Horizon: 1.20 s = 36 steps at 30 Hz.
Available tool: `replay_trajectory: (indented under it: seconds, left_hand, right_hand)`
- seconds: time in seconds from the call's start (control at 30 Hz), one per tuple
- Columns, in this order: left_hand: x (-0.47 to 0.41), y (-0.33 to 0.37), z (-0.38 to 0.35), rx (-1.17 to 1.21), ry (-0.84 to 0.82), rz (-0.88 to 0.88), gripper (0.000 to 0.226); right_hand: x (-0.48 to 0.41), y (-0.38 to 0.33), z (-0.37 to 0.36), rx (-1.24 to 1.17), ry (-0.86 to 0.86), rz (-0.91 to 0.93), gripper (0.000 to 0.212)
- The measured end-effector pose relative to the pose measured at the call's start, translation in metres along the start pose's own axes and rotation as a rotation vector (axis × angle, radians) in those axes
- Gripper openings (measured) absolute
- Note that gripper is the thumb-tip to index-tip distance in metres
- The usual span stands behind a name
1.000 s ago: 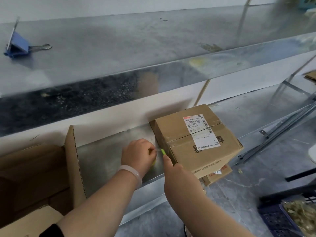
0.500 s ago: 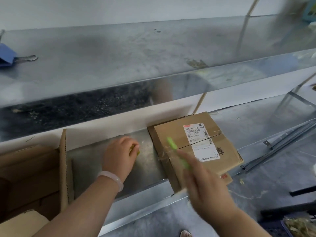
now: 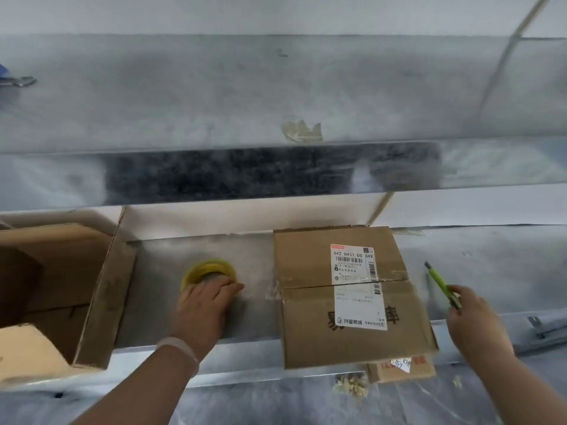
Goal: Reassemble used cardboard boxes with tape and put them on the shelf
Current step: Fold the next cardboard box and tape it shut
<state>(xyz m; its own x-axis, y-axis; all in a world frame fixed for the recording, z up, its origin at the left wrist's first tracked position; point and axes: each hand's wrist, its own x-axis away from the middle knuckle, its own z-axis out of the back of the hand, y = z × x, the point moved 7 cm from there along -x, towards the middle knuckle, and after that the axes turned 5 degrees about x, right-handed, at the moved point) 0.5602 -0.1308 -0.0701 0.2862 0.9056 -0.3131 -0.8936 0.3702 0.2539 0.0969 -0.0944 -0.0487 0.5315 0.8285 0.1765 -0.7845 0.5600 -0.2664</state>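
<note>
A taped brown cardboard box [image 3: 352,302] with a white shipping label sits on the lower metal shelf [image 3: 153,302], its front overhanging the shelf's edge. Left of it a yellow tape roll [image 3: 208,269] lies flat on the shelf. My left hand [image 3: 204,305] rests on the roll's near side with fingers laid over it. My right hand [image 3: 472,317], to the right of the box, grips a green utility knife [image 3: 441,285] whose tip points up and left, clear of the box.
An open cardboard box [image 3: 70,289] stands at the left with one flap raised. A smaller box [image 3: 402,368] shows under the taped one. The upper metal shelf [image 3: 276,96] carries a blue binder clip [image 3: 12,78] at far left. Metal rails [image 3: 540,329] lie at the right.
My right hand has swung the knife from the box's left side over to its right. My left hand has set the tape roll flat on the shelf. The view has shifted left.
</note>
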Motion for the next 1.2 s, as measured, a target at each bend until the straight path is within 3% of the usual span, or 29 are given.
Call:
replay_trajectory:
  seconds: [0.1, 0.2, 0.3, 0.37, 0.43, 0.6, 0.8, 0.93, 1.03, 1.13, 1.2]
  left_hand:
    - [0.003, 0.004, 0.002, 0.007, -0.031, 0.082, 0.051]
    - [0.001, 0.017, 0.018, 0.083, 0.087, 0.187, 0.048]
    - [0.003, 0.055, 0.035, 0.573, 0.202, 0.468, 0.043]
    - [0.001, 0.099, 0.034, 0.937, 0.173, 0.603, 0.047]
    - [-0.001, 0.133, 0.026, 1.065, 0.072, 0.688, 0.051]
    - [-0.007, 0.137, 0.011, 1.133, 0.029, 0.852, 0.056]
    - [-0.016, 0.13, 0.001, 1.14, -0.035, 0.975, 0.059]
    - [-0.027, 0.124, 0.006, 0.944, -0.06, 0.943, 0.039]
    - [-0.033, 0.123, 0.007, 0.833, -0.048, 0.935, 0.026]
    - [-0.036, 0.124, 0.011, 0.734, -0.061, 0.882, 0.015]
    - [-0.032, 0.122, 0.009, 0.794, -0.064, 0.849, 0.02]
  right_hand:
    - [-0.011, 0.006, -0.014, 0.108, -0.054, 0.039, 0.04]
    - [-0.011, 0.005, -0.008, 0.156, -0.019, 0.075, 0.048]
    - [0.012, -0.022, 0.016, -0.253, -0.001, 0.119, 0.047]
    - [0.038, -0.049, 0.024, -0.547, -0.086, 0.192, 0.044]
    - [0.056, -0.073, 0.019, -0.696, -0.255, 0.23, 0.046]
    - [0.049, -0.083, -0.005, -0.563, -0.415, 0.222, 0.059]
    - [0.04, -0.1, 0.001, -0.344, -0.397, 0.235, 0.08]
    - [0.037, -0.116, 0.007, -0.278, -0.316, 0.19, 0.095]
    - [0.036, -0.117, 0.001, -0.26, -0.3, 0.184, 0.09]
    - [0.03, -0.111, -0.001, -0.337, -0.319, 0.152, 0.068]
    - [0.026, -0.106, 0.001, -0.428, -0.325, 0.141, 0.052]
